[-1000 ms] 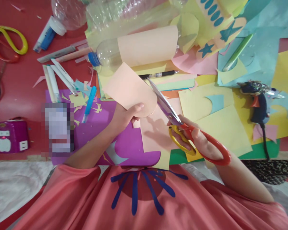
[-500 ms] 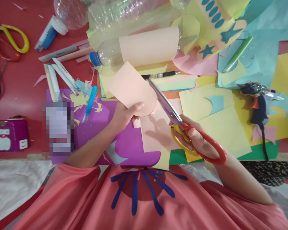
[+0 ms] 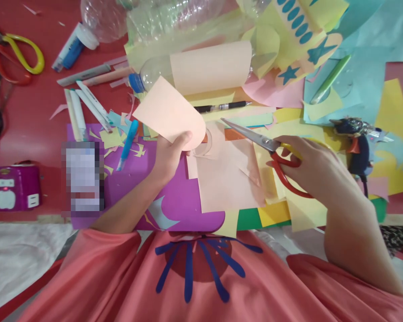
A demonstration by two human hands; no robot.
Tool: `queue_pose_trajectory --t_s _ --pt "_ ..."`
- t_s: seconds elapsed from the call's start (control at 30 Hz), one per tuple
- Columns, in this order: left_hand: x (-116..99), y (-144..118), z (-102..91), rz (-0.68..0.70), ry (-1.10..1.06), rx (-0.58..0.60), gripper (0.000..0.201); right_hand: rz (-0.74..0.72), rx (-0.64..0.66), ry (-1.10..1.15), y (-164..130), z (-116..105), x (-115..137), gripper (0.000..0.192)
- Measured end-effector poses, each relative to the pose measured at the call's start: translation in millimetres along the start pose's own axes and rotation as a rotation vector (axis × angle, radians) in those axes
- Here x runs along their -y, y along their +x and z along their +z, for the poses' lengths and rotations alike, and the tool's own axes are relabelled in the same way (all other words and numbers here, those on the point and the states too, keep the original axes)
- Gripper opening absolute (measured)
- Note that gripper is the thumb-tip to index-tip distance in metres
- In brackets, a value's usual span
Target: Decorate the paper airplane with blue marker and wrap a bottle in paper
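Note:
My left hand point(image 3: 173, 154) pinches a peach paper piece point(image 3: 171, 114) near its rounded end, thumb on top. The opposite end is cut square and points up and to the left. In my right hand point(image 3: 305, 163) is a pair of scissors point(image 3: 251, 136) with one red and one yellow handle. Its blades are closed and point left, apart from the paper piece. Below lies a larger peach sheet point(image 3: 228, 183) with offcuts on it. A black pen point(image 3: 221, 107) lies just beyond the paper piece.
A plastic bottle with a blue cap point(image 3: 136, 83) lies wrapped in peach paper point(image 3: 211, 66). Markers point(image 3: 92, 103), a blurred phone point(image 3: 83, 179) and a purple box point(image 3: 17, 188) are at left. On the right lies a glue gun point(image 3: 356, 147). Other scissors point(image 3: 23, 53) rest at far left.
My right hand has turned over and moved right with the scissors, whose blades now point more to the left. The paper piece in my left hand has shifted up and left.

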State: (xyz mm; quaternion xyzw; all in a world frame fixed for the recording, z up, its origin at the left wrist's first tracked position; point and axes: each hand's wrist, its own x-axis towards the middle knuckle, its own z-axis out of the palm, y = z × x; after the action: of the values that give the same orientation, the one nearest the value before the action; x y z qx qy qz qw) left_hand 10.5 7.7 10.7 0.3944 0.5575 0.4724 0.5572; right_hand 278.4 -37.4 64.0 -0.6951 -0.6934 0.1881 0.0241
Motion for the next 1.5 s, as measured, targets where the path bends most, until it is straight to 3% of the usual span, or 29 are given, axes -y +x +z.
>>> queue_pose_trajectory --t_s 0.23,0.33,0.4,0.5,0.67,0.77,0.93,1.1,1.27,1.37,1.5 --pt "9 6 -3.0 0.048 0.068 -0.016 0.035 -0.010 -0.008 -0.004 18 0 -12 0.046" --pt "10 6 -3.6 0.059 0.053 -0.021 0.043 -0.075 0.005 -0.022 20 -7 -11 0.040" --pt "10 6 -3.6 0.095 0.059 -0.017 0.048 -0.101 -0.056 0.018 20 -11 -4 0.031" --pt "11 6 -3.3 0.184 0.056 0.029 0.055 -0.134 -0.141 0.269 20 -8 14 0.023" --pt "7 1 -2.6 0.133 0.128 0.218 0.075 -0.140 0.115 0.804 37 23 48 0.031" --pt "8 -1 -2.8 0.130 0.155 0.319 0.081 -0.127 0.186 1.055 50 42 61 0.035" --pt "26 5 -8.5 0.316 0.252 0.445 0.082 -0.115 0.150 1.324 57 65 69 0.041" --pt "37 12 -12.3 0.463 0.261 0.470 0.072 -0.127 0.145 1.384 55 75 64 0.045" --pt "33 15 -15.3 0.458 0.186 0.370 0.047 -0.119 0.151 1.416 55 76 60 0.048" --pt "30 16 -16.9 0.419 0.156 0.285 0.043 -0.131 0.164 1.419 56 76 60 0.048" --pt "26 16 -15.0 0.385 0.114 0.283 0.039 -0.144 0.186 1.387 54 74 60 0.050"
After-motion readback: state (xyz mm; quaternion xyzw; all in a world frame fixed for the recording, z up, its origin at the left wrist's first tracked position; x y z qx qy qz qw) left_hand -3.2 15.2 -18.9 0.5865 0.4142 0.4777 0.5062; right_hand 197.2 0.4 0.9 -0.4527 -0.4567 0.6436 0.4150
